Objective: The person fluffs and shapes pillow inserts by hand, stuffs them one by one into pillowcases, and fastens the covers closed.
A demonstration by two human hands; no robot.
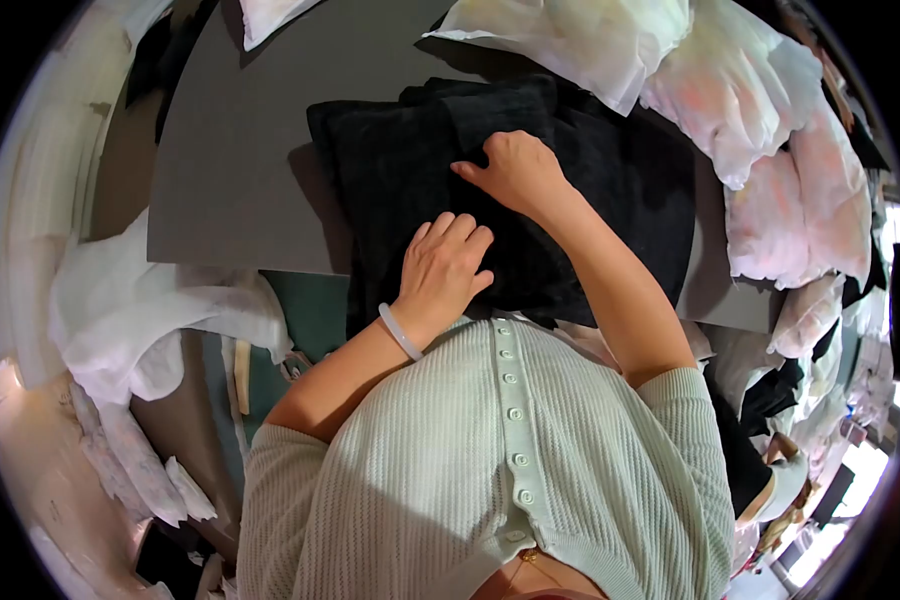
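Note:
Folded black cloth [400, 165] lies in a thick pile on the grey table, reaching over its near edge. Its folds show, but what kind of garment it is I cannot make out. My left hand [445, 265], with a pale bangle at the wrist, rests on the near part of the cloth, fingers together and lightly bent. Farther up, my right hand [518, 172] is on the cloth with its fingers curled into it and the thumb pointing left. The fingertips of the right hand are hidden.
White translucent bags with soft contents [570, 40] line the table's far side, and pinkish bags [800, 190] lie at the right. The grey table [240, 170] ends at the left. White cloth [160, 310] hangs at the left. Another person's arm [782, 480] shows at lower right.

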